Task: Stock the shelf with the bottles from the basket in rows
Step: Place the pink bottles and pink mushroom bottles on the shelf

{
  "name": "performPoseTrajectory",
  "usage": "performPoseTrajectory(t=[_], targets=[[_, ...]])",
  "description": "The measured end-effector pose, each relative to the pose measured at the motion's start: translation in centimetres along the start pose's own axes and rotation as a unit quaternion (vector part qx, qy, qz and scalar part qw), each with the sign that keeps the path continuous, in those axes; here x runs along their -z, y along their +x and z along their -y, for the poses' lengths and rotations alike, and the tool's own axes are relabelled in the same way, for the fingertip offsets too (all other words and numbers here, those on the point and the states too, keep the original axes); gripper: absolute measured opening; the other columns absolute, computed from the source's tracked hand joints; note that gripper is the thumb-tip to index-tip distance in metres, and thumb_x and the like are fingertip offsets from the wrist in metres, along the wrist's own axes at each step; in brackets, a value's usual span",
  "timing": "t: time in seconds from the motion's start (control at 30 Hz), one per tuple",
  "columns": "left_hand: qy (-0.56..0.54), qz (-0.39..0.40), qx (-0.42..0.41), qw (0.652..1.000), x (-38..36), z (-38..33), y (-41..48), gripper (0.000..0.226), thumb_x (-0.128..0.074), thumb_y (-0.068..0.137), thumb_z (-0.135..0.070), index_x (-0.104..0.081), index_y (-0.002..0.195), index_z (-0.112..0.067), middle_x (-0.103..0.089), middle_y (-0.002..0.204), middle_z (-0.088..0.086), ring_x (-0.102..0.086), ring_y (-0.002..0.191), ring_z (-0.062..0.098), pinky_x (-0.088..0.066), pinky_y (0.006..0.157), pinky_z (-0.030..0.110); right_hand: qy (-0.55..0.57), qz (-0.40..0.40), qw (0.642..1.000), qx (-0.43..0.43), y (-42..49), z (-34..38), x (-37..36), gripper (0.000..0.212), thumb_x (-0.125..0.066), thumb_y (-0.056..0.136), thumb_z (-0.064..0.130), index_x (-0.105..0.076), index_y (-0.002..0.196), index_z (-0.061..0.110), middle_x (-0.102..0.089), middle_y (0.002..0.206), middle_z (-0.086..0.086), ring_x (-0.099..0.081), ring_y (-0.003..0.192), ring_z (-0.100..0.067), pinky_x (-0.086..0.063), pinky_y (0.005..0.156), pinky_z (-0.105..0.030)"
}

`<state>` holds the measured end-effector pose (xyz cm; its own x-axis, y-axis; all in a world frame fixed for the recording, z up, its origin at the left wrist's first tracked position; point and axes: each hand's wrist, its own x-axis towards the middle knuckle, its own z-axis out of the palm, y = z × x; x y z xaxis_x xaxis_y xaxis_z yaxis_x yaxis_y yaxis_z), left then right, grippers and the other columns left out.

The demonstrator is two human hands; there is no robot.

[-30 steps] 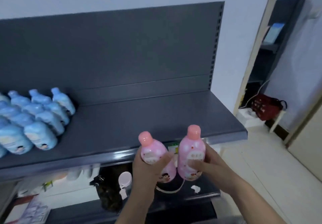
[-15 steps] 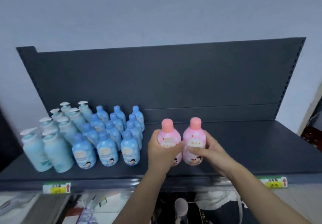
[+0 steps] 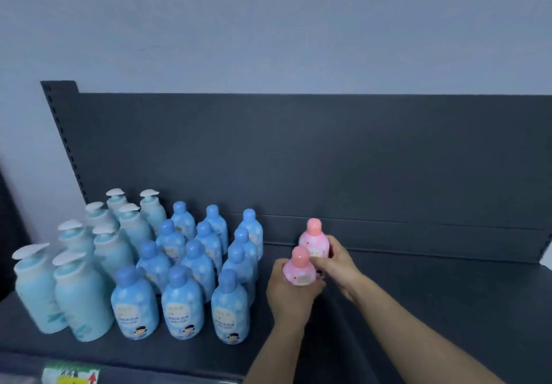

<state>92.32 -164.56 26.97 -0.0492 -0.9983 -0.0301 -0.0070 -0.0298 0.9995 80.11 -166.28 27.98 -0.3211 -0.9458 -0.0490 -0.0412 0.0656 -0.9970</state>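
Two pink bottles (image 3: 301, 271) upright on shelf (image 3: 433, 294), one per hand's grip.

2 bare forearms, no sleeves, hands (image 3: 288, 291) ringless

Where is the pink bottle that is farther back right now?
In the head view it is right of centre, near the shelf's back panel, held by the right hand: the rear pink bottle, just behind the front pink bottle and right of the blue bottles.

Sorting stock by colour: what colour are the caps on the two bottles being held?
Coral-pink caps on paler pink bottles, seen best in the head view.
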Motion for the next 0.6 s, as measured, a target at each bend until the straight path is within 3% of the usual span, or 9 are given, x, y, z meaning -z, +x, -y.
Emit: performPoseTrajectory(t=[0.1, 0.2, 0.37, 0.6], targets=[[0.004, -0.025, 0.013, 1.0, -0.9, 0.7, 2.0, 0.039, -0.077, 0.051, -0.014, -0.052, 0.081, -0.019, -0.067, 0.073, 0.004, -0.064, 0.068, 0.025, -0.055, 0.066, 0.042, -0.011, 0.022, 1.0, -0.003, 2.8, -0.9, -0.8, 0.042, -0.076, 0.06, 0.024, -0.057, 0.096, 0.018, -0.065, 0.087, -0.001, -0.061, 0.073, -0.015, -0.048, 0.058, -0.027], [0.011, -0.054, 0.01, 0.998, -1.3, 1.5, 3.7, 0.049, -0.07, 0.039, -0.024, -0.046, 0.082, -0.024, -0.066, 0.072, 0.006, -0.064, 0.064, 0.03, -0.054, 0.063, 0.047, -0.01, 0.039, 0.999, -0.009, 5.3, -1.6, -1.6, 0.048, -0.072, 0.05, 0.019, -0.058, 0.095, 0.015, -0.066, 0.085, -0.002, -0.061, 0.075, -0.016, -0.052, 0.063, -0.029], [0.043, -0.083, -0.012, 0.996, -1.7, 2.6, 5.5, 0.054, -0.067, 0.035, -0.031, -0.039, 0.082, -0.033, -0.065, 0.071, 0.011, -0.063, 0.06, 0.033, -0.053, 0.058, 0.047, -0.047, 0.064, 0.997, 0.012, 8.4, -1.8, -2.9, 0.035, -0.074, 0.057, 0.015, -0.059, 0.088, 0.02, -0.066, 0.08, 0.003, -0.06, 0.07, -0.008, -0.049, 0.062, -0.024], [0.059, -0.097, -0.015, 0.993, -2.0, 2.5, 7.3, 0.054, -0.067, 0.037, -0.032, -0.041, 0.085, -0.028, -0.065, 0.073, 0.013, -0.063, 0.061, 0.031, -0.054, 0.055, 0.042, -0.089, 0.074, 0.993, 0.022, 10.3, -1.5, -4.0, 0.031, -0.078, 0.067, 0.009, -0.054, 0.083, 0.02, -0.062, 0.08, 0.006, -0.057, 0.072, -0.008, -0.047, 0.062, -0.022]])
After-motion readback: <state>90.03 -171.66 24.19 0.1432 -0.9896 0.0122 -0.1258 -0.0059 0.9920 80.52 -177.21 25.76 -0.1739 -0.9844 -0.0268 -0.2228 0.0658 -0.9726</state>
